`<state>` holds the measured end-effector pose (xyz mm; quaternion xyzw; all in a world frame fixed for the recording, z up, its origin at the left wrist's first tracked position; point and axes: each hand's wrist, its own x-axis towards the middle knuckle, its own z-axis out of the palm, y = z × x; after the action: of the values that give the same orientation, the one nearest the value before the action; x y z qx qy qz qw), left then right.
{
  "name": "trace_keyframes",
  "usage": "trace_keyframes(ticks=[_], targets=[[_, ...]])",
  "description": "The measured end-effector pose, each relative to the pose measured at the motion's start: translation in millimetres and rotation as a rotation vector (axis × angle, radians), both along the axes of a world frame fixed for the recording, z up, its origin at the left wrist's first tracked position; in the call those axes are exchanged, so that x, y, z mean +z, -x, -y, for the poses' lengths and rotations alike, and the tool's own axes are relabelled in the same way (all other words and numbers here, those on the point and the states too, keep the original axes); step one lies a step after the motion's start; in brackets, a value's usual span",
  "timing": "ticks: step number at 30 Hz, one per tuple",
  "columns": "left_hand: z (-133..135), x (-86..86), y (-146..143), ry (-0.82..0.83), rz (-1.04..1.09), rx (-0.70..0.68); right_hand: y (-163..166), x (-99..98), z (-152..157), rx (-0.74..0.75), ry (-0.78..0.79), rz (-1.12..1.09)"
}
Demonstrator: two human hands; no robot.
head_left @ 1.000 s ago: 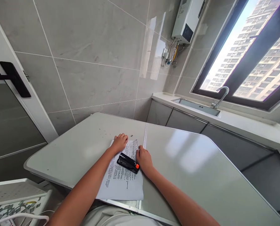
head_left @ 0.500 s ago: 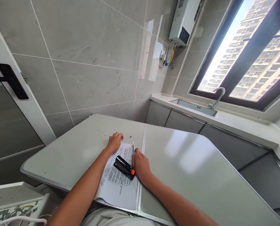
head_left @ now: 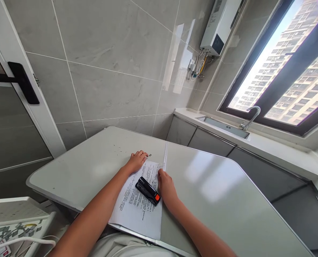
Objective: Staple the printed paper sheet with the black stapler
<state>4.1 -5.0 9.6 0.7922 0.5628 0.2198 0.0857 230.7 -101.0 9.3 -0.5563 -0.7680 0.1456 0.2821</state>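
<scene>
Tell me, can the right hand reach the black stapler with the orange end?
Probably yes: the right hand is close beside the black stapler, which lies uncovered on the white printed paper.

The paper looks matt, the stapler smooth plastic, the table and wall tiles glossy, the tap shiny metal.

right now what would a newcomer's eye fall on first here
Probably the black stapler with its orange patch, lying on the printed paper. Next come the left hand at the paper's far left corner and the right hand at its right edge. The bright window, upper right, competes.
</scene>
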Motion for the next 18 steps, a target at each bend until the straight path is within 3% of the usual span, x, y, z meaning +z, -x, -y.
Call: trace_keyframes(ticks=[9,18], targets=[[-0.8,-1.8,-2.3,0.019,0.002,0.021,-53.9,-0.9,-19.7,-0.038,0.009,-0.078],[3.7,2.0,-10.1,-0.033,0.03,-0.07,-91.1,6.4,-27.4,-0.06,0.09,0.037]])
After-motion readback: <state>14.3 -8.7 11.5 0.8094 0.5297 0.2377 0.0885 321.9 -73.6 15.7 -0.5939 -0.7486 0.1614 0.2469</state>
